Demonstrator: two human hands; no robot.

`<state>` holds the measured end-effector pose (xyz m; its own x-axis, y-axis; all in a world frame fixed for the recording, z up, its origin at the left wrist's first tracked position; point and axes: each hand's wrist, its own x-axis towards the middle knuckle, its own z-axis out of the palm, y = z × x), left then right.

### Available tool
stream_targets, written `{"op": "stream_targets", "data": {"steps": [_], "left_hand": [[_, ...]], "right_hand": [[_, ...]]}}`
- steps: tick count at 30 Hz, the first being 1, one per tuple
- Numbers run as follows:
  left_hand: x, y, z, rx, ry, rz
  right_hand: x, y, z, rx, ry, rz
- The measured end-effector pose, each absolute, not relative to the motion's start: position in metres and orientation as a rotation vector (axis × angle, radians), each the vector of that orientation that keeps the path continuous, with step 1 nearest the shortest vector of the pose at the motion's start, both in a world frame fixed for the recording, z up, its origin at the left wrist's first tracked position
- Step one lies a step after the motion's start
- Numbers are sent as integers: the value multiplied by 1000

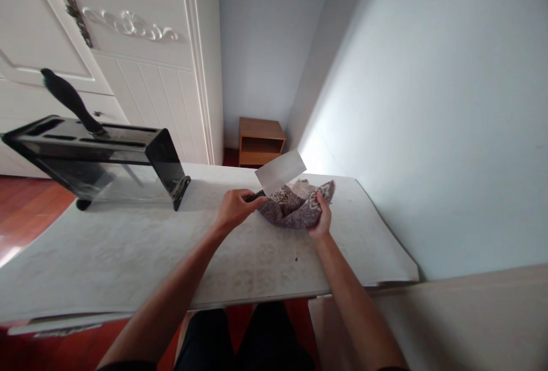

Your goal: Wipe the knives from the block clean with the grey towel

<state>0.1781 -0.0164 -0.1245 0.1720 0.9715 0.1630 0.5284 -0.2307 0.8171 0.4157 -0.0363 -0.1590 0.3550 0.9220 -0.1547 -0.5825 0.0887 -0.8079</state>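
My left hand (pixel 236 208) is closed round the dark handle of a cleaver (pixel 281 172), whose broad pale blade points up and to the right, above the table. In my right hand (pixel 322 217) is a brown patterned cloth (pixel 291 214), gripped at its right side with the thumb on top. The cloth is folded and bunched just below the blade, its left end close to the cleaver's handle. Whether cloth and blade touch, I cannot tell.
A black-framed knife block (pixel 160 151) with clear sides stands at the left of the white-covered table (pixel 171 268); one black-handled tool (pixel 72 100) sticks up from it. Behind are a white wardrobe (pixel 149 74) and a small wooden nightstand (pixel 262 128). A wall (pixel 449 131) borders the right side.
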Motion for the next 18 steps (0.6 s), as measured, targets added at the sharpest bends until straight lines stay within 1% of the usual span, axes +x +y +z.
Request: {"op": "stream_targets", "data": {"steps": [7, 12, 18], "left_hand": [[195, -29, -136, 2058, 1525, 908], [208, -40, -140, 2174, 1557, 736], [205, -43, -136, 2257, 1544, 630]], "right_hand": [[404, -47, -171, -1022, -685, 780], [396, -58, -176, -1087, -1122, 648], [393, -59, -171, -1038, -1508, 560]]}}
